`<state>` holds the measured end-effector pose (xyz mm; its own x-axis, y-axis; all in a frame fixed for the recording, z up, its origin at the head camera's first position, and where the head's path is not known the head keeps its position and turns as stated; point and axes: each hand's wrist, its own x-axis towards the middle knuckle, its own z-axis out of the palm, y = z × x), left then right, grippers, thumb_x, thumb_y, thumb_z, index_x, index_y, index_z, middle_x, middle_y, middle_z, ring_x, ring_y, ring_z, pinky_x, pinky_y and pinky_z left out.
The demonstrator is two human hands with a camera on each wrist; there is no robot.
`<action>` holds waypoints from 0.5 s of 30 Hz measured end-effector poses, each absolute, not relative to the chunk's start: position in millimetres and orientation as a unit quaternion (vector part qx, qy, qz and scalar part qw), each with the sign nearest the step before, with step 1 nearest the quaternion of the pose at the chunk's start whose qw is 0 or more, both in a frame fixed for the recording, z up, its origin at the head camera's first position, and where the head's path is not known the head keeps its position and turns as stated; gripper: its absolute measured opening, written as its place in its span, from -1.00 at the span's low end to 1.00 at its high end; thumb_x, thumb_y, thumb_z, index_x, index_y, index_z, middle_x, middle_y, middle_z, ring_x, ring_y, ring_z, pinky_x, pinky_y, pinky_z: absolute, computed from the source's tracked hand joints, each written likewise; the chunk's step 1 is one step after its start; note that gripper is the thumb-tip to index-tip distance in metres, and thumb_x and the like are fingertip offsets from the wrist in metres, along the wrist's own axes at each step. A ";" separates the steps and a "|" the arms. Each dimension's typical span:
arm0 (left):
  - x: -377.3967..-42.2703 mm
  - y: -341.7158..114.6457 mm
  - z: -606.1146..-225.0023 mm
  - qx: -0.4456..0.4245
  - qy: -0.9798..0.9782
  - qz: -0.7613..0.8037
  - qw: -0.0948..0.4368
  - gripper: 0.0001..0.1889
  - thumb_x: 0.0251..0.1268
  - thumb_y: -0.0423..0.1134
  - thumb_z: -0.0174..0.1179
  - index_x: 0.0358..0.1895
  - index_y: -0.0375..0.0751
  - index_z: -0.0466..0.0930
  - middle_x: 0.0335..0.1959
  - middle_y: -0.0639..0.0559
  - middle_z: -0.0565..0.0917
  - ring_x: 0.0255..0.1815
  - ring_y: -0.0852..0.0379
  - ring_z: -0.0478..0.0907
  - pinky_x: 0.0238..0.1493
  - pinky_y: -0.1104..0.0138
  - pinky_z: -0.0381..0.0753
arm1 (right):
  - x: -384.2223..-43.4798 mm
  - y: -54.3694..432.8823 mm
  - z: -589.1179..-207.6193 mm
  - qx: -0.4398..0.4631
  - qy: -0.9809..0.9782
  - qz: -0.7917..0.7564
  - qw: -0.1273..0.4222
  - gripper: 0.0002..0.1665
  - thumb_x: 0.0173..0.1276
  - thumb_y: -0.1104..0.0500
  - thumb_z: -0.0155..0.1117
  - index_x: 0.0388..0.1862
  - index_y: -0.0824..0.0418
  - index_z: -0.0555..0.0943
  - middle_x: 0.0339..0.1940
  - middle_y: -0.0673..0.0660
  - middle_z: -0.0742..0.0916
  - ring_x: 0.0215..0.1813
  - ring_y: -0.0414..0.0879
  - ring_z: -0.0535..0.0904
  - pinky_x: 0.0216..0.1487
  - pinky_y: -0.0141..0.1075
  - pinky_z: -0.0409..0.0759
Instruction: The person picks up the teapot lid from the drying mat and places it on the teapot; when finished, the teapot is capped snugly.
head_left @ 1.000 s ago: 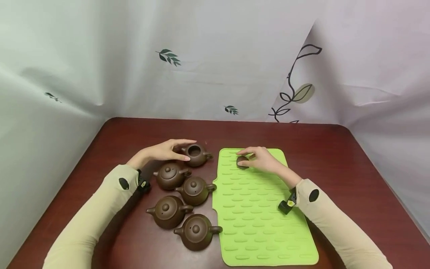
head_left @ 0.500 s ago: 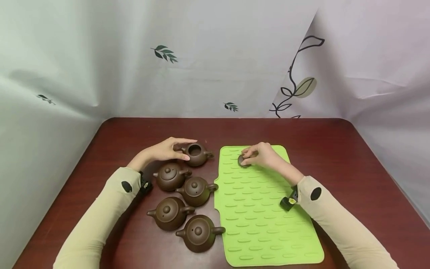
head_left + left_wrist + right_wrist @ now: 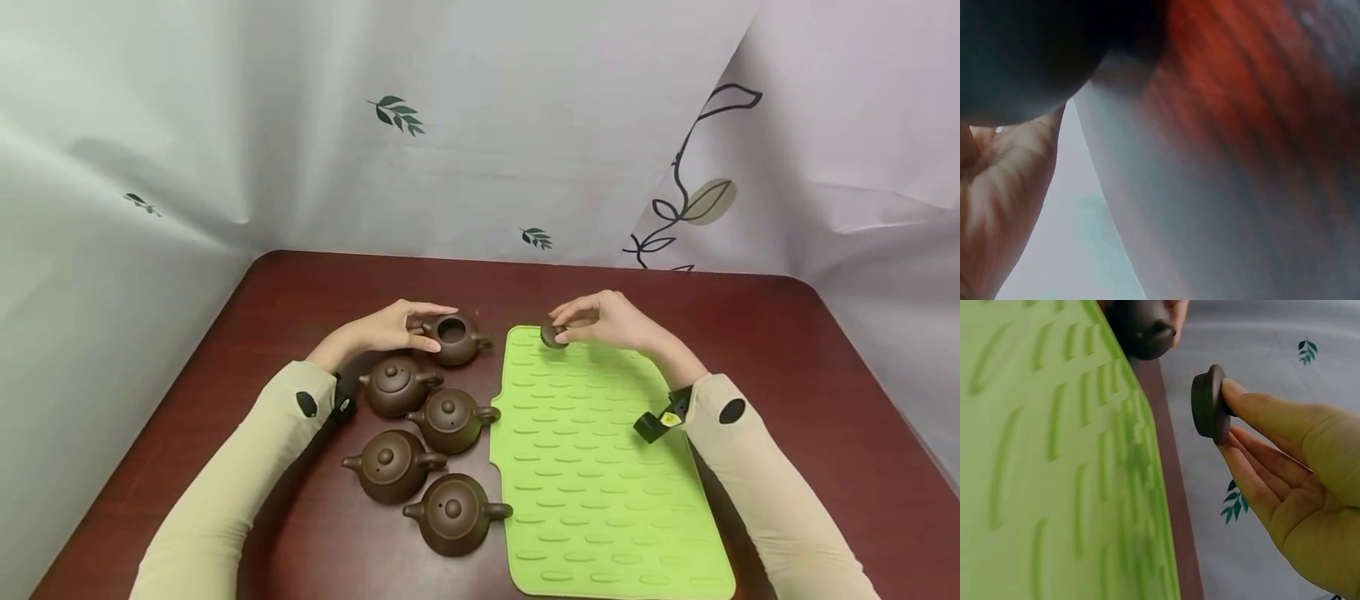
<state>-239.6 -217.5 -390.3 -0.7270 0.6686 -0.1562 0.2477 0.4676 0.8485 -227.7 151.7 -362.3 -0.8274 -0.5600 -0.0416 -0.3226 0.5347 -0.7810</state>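
A small brown teapot (image 3: pixel 460 353) without its lid stands at the far left of the mat. My left hand (image 3: pixel 386 327) grips it from the left, thumb at the near side and fingers at the far side. In the right wrist view, a round brown teapot lid (image 3: pixel 1205 405) is pinched between thumb and fingertips of my right hand (image 3: pixel 1300 469). Its flange faces left, so the lid is tilted on edge. From the head view, the lid overlaps the far left corner of the green mat (image 3: pixel 600 467). A dark, blurred round shape (image 3: pixel 1016 69) covers part of the left wrist view.
Several lidded brown teapots, among them a back one (image 3: pixel 393 386) and a front one (image 3: pixel 452 515), cluster near my left forearm. The front one's handle reaches over the mat's left edge. A white patterned curtain (image 3: pixel 465 200) hangs behind the dark red table (image 3: pixel 300 287).
My right hand has raised the lid off the mat, moving it toward the far edge and tilting it. The left hand keeps its grip on the teapot. The head view has shifted slightly.
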 end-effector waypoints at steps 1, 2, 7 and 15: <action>-239.0 -218.2 -389.5 0.276 0.821 0.435 0.245 -0.32 0.12 -0.19 0.33 0.35 -0.08 0.31 0.34 -0.04 0.36 0.35 0.02 0.28 0.28 0.11 0.31 | -229.5 148.2 -360.2 -0.251 0.860 -0.419 0.148 -0.73 0.07 0.09 0.47 -0.24 0.14 0.72 -0.01 0.08 0.70 -0.05 -0.07 0.67 -0.10 -0.31 0.61; -238.5 -218.8 -388.9 0.275 0.822 0.434 0.247 -0.32 0.13 -0.19 0.33 0.36 -0.09 0.31 0.34 -0.05 0.36 0.35 0.01 0.28 0.28 0.11 0.30 | -230.7 144.2 -358.3 -0.246 0.857 -0.426 0.151 -0.72 0.06 0.08 0.47 -0.24 0.15 0.72 0.00 0.09 0.70 -0.06 -0.07 0.67 -0.10 -0.31 0.61; -235.3 -219.4 -385.5 0.278 0.827 0.419 0.251 -0.31 0.16 -0.17 0.31 0.38 -0.12 0.27 0.35 -0.04 0.34 0.35 0.01 0.27 0.29 0.10 0.30 | -238.5 122.7 -354.8 -0.237 0.845 -0.455 0.148 -0.67 0.05 0.05 0.48 -0.22 0.17 0.70 -0.02 0.09 0.69 -0.05 -0.07 0.66 -0.07 -0.30 0.61; -234.0 -216.0 -382.0 0.281 0.833 0.407 0.248 -0.30 0.16 -0.12 0.31 0.38 -0.09 0.26 0.33 0.00 0.38 0.32 0.03 0.31 0.25 0.09 0.34 | -245.5 81.3 -348.5 -0.259 0.841 -0.457 0.133 -0.71 0.06 0.01 0.47 -0.26 0.09 0.69 -0.08 0.03 0.69 -0.06 -0.11 0.66 -0.06 -0.29 0.59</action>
<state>-234.0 -216.0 -382.0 -0.7185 0.6706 -0.1847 0.2670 0.5111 0.8170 -245.5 81.3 -348.5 -0.8305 -0.5569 0.0125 -0.3134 0.4485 -0.8371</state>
